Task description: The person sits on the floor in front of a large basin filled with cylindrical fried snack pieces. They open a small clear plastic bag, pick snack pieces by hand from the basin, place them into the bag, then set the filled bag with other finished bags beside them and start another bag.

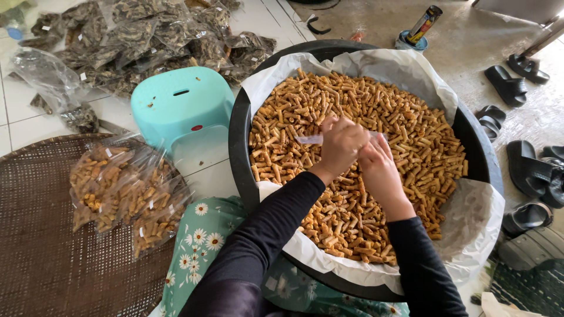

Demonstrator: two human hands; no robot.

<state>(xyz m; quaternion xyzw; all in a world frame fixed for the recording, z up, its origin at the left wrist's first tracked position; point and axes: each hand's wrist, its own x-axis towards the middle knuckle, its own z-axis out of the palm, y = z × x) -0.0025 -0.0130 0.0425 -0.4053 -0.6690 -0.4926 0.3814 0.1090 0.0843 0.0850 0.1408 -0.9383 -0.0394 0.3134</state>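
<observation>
hands: both hands are up over the middle of the big tub, close together and touching.
left hand [341, 144]: it is curled shut around a small clear plastic bag [311, 139]. the bag sticks out flat to the left of the fingers.
right hand [379, 164]: its fingers are bent in close beside the left hand. it seems to pinch the same bag, but i cannot tell for sure, as the left hand hides that part.
bag: it looks thin, soft and very light. it may be slippery and can crumple. i think the best place to hold it is at the open edge, one side in each hand.
snack sticks [399, 117]: lots of little golden brown sticks fill the tub. they look dry, crisp and light, and i think they break if squeezed hard.
tub [238, 135]: it is round and black, with white paper [405, 67] inside under the sticks.
filled bags [126, 191]: clear bags full of the same sticks lie on a flat woven tray [41, 246] at the left.
stool [182, 103]: a small blue-green plastic stool stands between the tray and the tub.
dark bags [147, 41]: a pile of bags with dark bits lies on the floor at the top left.
sandals [511, 85]: black sandals lie on the floor at the right.
</observation>
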